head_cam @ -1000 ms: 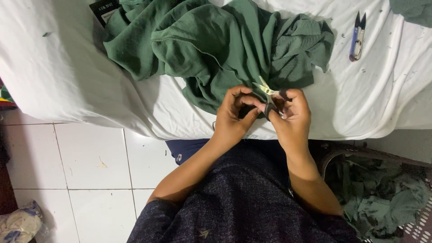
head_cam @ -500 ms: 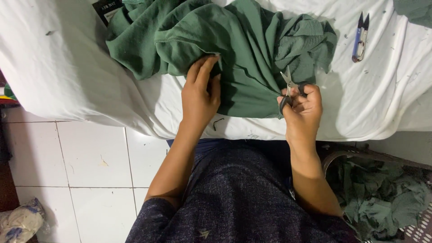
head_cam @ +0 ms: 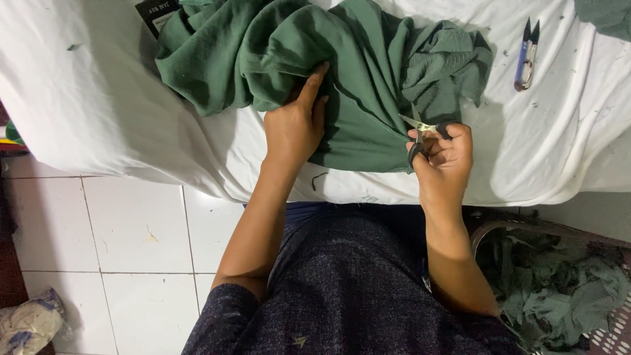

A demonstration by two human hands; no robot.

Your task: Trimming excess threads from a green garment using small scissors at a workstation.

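Resting on a white-covered table (head_cam: 98,112), a crumpled green garment (head_cam: 355,72) occupies the upper middle of the view, its lower hem lying near the table's front edge. The left hand (head_cam: 296,125) lies flat on the garment's left-centre fold, fingers (head_cam: 314,82) extended and pressed into the cloth, thumb tucked under a raised ridge of fabric; it grips nothing closed, only bears down on the cloth. The right hand (head_cam: 444,154) is curled around a pair of small thread snips (head_cam: 420,128), the dark handle enclosed in the fingers and the short metal blades pointing up and left, their tips touching or just beside the garment's right edge; whether the blades are parted cannot be told. A second pair of snips with a blue handle (head_cam: 528,56) lies unattended on the white cover, well apart to the upper right. A short dark thread (head_cam: 319,179) lies on the cover just below the garment, between the two forearms. A basket (head_cam: 490,230) at lower right holds more green fabric pieces (head_cam: 559,296). White floor tiles (head_cam: 131,250) show at lower left, beside the seated person's dark speckled clothing (head_cam: 355,289).
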